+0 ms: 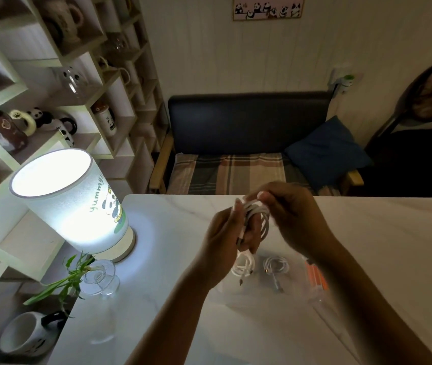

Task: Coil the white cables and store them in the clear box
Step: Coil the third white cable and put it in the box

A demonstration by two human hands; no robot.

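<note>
I am partway through the coiling step: my left hand (225, 233) holds a bundle of white cable loops (258, 219) above the pale marble-patterned counter (381, 246), its fingers wrapped around the left side of the coil with one plug end hanging down by my palm. My right hand (288, 206) pinches the top of the same coil, fingertips closed on a strand as if laying on another turn. Neither hand is free.

Below my hands, on the counter, sits the clear plastic box (312, 296) (so transparent that I can barely trace its walls). Two other coiled white cables lie there already, a thick one (242, 267) on the left and a thinner one (275, 266) just beside it; they seem to be inside the box, though I cannot be sure. An orange strip (316, 276), perhaps the lid's clasp, shows at the right.

Next I judge I must tuck the loose end so the loops hold, then lower the coil into the box without springing it open.

Nearby: a lit cylindrical lamp with a panda print (78, 196) at the counter's left corner, and a clear glass vase with green sprigs (99, 280) in front of it. Both stand well apart from the box, so nothing blocks the way down except my own forearms.
</note>
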